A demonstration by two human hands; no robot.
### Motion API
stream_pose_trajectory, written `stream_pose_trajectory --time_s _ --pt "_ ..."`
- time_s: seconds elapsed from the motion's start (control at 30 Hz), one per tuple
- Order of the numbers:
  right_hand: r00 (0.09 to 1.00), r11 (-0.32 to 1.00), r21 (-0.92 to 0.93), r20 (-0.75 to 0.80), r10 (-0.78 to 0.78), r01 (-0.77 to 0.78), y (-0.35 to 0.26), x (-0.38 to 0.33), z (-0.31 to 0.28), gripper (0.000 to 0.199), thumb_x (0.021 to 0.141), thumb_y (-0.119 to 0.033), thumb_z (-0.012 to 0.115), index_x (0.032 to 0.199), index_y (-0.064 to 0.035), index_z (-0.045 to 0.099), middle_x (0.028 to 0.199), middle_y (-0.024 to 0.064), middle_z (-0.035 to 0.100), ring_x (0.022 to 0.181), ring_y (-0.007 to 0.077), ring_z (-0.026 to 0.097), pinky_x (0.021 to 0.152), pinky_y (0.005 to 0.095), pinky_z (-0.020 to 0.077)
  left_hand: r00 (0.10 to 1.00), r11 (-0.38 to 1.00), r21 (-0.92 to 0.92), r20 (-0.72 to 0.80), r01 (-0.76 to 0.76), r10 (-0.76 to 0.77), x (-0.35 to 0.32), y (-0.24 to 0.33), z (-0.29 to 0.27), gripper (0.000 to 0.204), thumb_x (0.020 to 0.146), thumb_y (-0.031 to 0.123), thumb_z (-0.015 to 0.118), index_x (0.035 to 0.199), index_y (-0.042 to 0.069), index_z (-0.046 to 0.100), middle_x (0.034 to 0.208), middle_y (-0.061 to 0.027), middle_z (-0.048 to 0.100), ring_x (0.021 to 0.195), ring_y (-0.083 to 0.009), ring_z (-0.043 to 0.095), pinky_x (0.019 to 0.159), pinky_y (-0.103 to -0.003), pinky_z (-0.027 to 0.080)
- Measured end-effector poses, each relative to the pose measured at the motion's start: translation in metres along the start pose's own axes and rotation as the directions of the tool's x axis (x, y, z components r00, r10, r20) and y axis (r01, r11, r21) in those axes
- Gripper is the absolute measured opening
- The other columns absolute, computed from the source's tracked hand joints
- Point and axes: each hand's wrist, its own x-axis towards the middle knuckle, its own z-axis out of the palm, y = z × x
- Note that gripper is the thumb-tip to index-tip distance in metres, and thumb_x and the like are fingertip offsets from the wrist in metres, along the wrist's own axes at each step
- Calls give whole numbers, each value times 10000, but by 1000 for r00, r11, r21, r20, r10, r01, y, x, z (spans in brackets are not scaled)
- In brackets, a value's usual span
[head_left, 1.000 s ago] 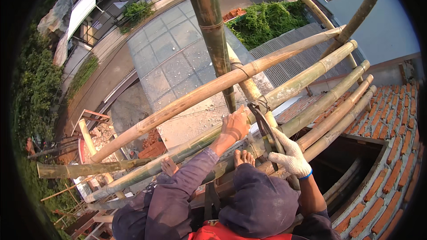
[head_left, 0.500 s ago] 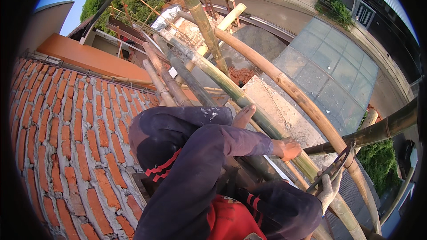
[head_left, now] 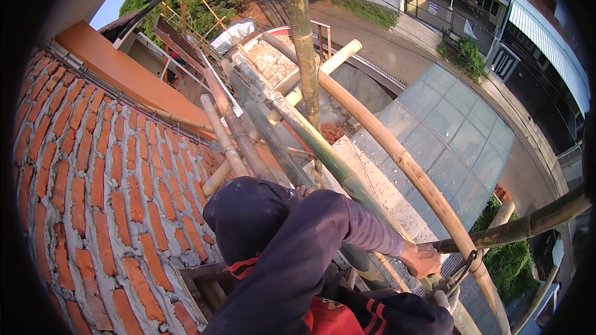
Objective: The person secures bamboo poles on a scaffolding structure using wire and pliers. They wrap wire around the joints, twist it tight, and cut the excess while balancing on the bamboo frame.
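Working at near right with the bare left hand curled over the round green bamboo pole, cannot tell whether gripping it, and with the pale-gloved right hand seemingly closed around the dark metal pincers, near the long tan bamboo rail. Already laid in place, judging by pole and rail, but, with pincers held there, probably not yet finished. On the small pale sign at far right, too blurred to read; elsewhere, no brand or label readable.

The bamboo pole is green and tan.
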Motion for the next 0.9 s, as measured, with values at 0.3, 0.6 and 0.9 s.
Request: stream_pose_trajectory --time_s 0.3,0.6,0.9 --pt "820 561 -644 561 -116 520 -160 -35 201 560 715 -74 612 1264 29 558 1029 57 604 875 138 576 813 276 496 670 828 112 532 550 -517 -67 -27 -290 247 830 236 678 873 14 780 860 -230 735 850 -330 730 720 -482 544" --pt "569 32 -605 764 306 796 -101 -23 421 803 726 -108 702 1462 31 414 1039 246 690 963 359 716 837 423 565 256 -129 -979 166 156 -952 -344 -14 -264 679 1027 634 450 1268 27 636 924 -33 603 691 -123 543 435 -199 320" --pt "148 422 -336 896 418 842 112 -15 525 592 913 -156 704 1445 -38 471 1276 239 645 1196 355 647 978 412 536 -504 113 -811 241 -574 -830 -435 -16 -163 418 1014 452 608 1014 38 665 726 -50 660 571 -193 632 534 -316 508"
